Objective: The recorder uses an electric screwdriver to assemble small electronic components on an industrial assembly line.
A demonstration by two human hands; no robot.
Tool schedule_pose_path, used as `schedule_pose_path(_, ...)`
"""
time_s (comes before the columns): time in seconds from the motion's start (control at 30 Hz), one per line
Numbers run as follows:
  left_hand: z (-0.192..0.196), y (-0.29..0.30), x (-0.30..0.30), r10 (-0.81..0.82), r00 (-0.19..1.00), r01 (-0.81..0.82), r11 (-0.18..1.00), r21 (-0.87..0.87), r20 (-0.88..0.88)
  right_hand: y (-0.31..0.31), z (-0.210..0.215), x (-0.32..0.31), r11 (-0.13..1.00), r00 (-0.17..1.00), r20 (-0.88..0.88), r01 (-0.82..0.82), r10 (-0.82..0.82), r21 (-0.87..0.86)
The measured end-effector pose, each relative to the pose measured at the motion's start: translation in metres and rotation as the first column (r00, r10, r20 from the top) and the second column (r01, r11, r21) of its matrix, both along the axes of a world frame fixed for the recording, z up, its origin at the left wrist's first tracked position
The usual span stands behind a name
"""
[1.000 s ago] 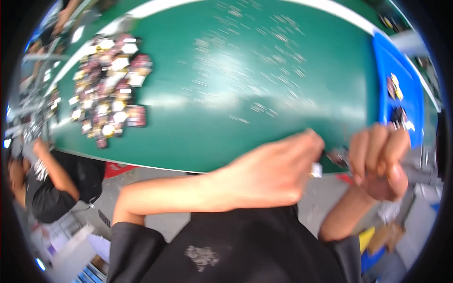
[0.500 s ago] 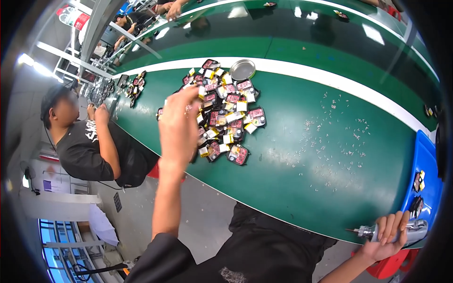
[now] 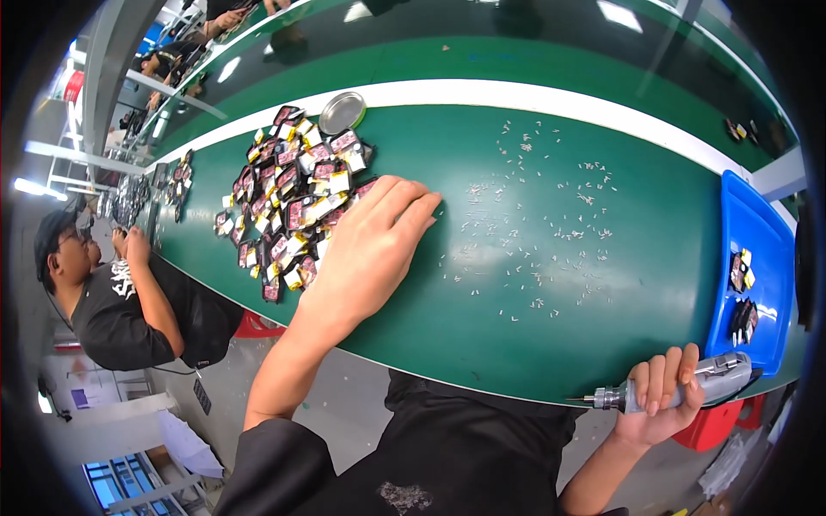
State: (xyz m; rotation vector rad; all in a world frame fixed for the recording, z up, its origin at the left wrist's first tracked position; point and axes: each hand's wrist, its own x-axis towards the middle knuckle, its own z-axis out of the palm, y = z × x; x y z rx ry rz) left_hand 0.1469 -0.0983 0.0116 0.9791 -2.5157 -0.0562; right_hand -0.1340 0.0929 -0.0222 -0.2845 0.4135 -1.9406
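My left hand (image 3: pixel 375 245) is above the green table, at the right edge of a heap of small black-cased modules (image 3: pixel 288 202) with pink, white and yellow parts. Its fingers are drawn together, pointing right; what they pinch, if anything, is hidden. Tiny pale slivers (image 3: pixel 533 232) lie scattered over the table to the right of that hand. At the table's near edge, my right hand (image 3: pixel 661 391) is wrapped round a grey electric screwdriver (image 3: pixel 718 378), its thin bit pointing left.
A blue tray (image 3: pixel 779 258) with a few modules stands at the right end. Behind the heap sits a round metal tin (image 3: pixel 342 113). A white rail (image 3: pixel 516 93) edges the table's far side. At the left, a person (image 3: pixel 129 297) works beside smaller module groups.
My left hand has come off the heap, moving right and toward me, with its fingers now pointing right. The right hand still holds the screwdriver. The whole view has shifted.
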Motion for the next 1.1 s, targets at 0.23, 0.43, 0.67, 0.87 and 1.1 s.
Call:
schedule_pose_path(0.23, -0.003, -0.005, -0.004, -0.152, 0.956, 0.185, 0.976, -0.114, 0.25, -0.001, 0.0, -0.001, 1.0, 1.0, 0.02, 0.0, 0.001, -0.023)
schedule_pose_path(0.43, 0.0, -0.015, -0.004, -0.25, 0.916, 0.301, 0.945, -0.126, 0.312, 0.002, 0.002, -0.001, 1.0, 1.0, 0.004, -0.008, 0.008, -0.013)
schedule_pose_path(0.67, 0.0, 0.045, -0.017, -0.1, 0.98, 0.124, 0.983, 0.137, -0.172, 0.004, 0.005, 0.001, 1.0, 0.999, -0.032, 0.017, -0.017, 0.02)
schedule_pose_path(0.87, -0.006, 0.084, -0.03, -0.013, 0.894, 0.14, 0.957, 0.253, -0.447, -0.002, 0.001, -0.001, 1.0, 0.998, -0.063, -0.016, 0.017, 0.018)
schedule_pose_path(1.1, -0.02, 0.109, -0.051, 0.057, 0.692, 0.366, 0.831, 0.418, -0.72, -0.001, 0.028, 0.005, 0.993, 0.999, -0.037, 0.032, -0.036, -0.112)
